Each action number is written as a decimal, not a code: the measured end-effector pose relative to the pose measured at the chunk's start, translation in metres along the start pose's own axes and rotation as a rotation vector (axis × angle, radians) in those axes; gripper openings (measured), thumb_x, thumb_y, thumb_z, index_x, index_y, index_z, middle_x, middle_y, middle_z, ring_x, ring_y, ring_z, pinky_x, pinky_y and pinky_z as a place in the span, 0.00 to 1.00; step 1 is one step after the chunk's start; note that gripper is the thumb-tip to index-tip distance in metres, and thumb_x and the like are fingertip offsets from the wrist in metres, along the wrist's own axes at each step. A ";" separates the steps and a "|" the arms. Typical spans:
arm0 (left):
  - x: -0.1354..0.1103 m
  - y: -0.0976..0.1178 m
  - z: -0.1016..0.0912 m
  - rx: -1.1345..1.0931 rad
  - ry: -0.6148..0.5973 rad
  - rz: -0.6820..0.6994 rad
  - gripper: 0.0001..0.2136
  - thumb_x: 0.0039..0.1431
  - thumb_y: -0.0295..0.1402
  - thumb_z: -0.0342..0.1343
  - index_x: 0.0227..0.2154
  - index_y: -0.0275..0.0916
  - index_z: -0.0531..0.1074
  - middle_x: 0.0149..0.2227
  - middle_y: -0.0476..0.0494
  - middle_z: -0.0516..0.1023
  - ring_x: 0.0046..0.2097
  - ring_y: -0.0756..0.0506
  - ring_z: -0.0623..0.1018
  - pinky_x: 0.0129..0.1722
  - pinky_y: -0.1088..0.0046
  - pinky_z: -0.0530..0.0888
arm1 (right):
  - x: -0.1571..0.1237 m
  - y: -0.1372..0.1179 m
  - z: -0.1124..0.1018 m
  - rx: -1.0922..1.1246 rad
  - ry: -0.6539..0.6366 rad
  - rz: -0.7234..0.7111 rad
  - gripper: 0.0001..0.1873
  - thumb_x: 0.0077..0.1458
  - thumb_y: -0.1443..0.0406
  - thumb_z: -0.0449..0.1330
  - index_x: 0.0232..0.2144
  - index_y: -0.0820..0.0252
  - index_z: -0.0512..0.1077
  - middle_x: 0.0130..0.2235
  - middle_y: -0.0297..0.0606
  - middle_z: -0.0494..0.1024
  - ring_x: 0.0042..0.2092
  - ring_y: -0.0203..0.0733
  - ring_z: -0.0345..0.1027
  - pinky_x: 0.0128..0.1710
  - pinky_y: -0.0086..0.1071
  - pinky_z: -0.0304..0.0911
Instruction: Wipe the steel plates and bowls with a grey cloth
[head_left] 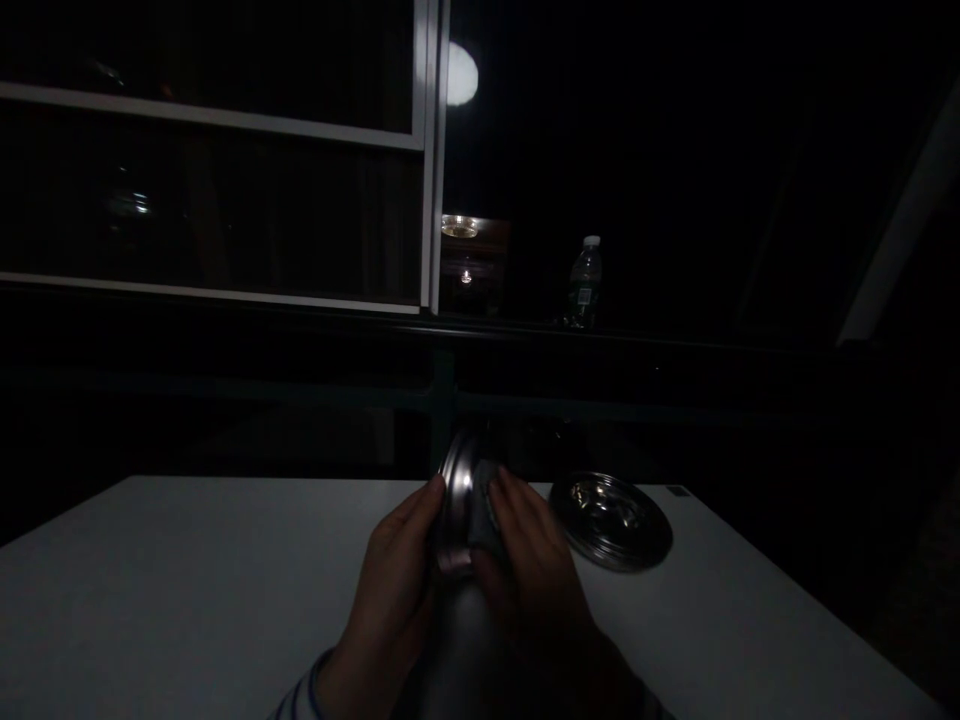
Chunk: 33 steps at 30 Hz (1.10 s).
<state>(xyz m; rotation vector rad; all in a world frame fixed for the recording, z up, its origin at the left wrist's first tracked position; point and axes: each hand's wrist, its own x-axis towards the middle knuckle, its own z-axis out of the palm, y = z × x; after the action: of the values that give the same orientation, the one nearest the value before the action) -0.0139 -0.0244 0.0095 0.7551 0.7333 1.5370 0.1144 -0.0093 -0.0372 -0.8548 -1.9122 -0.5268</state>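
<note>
A shiny metal resting dish [646,553] lies on the white surface [225,580], and its edge shows several rings; I cannot tell if it is one piece or a few stacked pieces. To the left of this resting dish, apart from it, a held dish [454,500], also of metal, stands nearly upright on its side. The left hand [394,580] is clamped on its left edge. The right hand [536,555], just left of the resting dish, is closed over a grey cloth [486,505] and presses it to the other face of the held dish. The right hand is a little blurred. A striped sleeve [300,695] covers the left wrist. Just right of the resting dish, a small dark patch [678,491] lies at the surface's far edge. Beyond the resting dish, higher up, stands a clear bottle [585,285] with white cap.
</note>
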 end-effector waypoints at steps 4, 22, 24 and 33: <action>-0.002 0.003 -0.001 -0.009 -0.004 -0.013 0.14 0.51 0.36 0.58 0.38 0.33 0.76 0.35 0.40 0.80 0.36 0.46 0.77 0.36 0.72 0.71 | 0.001 0.000 0.000 -0.152 0.031 -0.112 0.18 0.58 0.66 0.46 0.48 0.68 0.66 0.53 0.50 0.67 0.55 0.53 0.57 0.48 0.49 0.59; -0.006 -0.004 -0.001 -0.001 0.014 -0.034 0.13 0.51 0.37 0.57 0.36 0.34 0.76 0.33 0.43 0.80 0.35 0.47 0.77 0.33 0.75 0.71 | 0.008 -0.014 -0.005 -0.185 0.081 -0.155 0.17 0.59 0.60 0.48 0.43 0.62 0.71 0.44 0.45 0.74 0.46 0.46 0.65 0.49 0.47 0.57; -0.008 -0.002 0.002 -0.008 0.022 -0.040 0.12 0.50 0.36 0.58 0.35 0.34 0.77 0.32 0.44 0.80 0.34 0.47 0.77 0.32 0.75 0.71 | 0.008 -0.013 -0.005 -0.186 0.086 -0.178 0.18 0.59 0.62 0.47 0.44 0.66 0.69 0.47 0.48 0.72 0.50 0.47 0.63 0.52 0.46 0.56; -0.009 0.004 0.004 -0.099 0.067 -0.081 0.11 0.48 0.37 0.59 0.31 0.36 0.77 0.28 0.44 0.79 0.32 0.46 0.77 0.29 0.73 0.71 | 0.005 -0.007 -0.003 -0.111 0.063 -0.264 0.18 0.59 0.59 0.47 0.44 0.66 0.67 0.50 0.47 0.70 0.54 0.47 0.59 0.45 0.39 0.62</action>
<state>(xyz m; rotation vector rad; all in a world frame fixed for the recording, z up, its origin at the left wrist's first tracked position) -0.0122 -0.0340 0.0150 0.5968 0.7232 1.5194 0.1100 -0.0143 -0.0315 -0.6493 -1.9634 -0.8157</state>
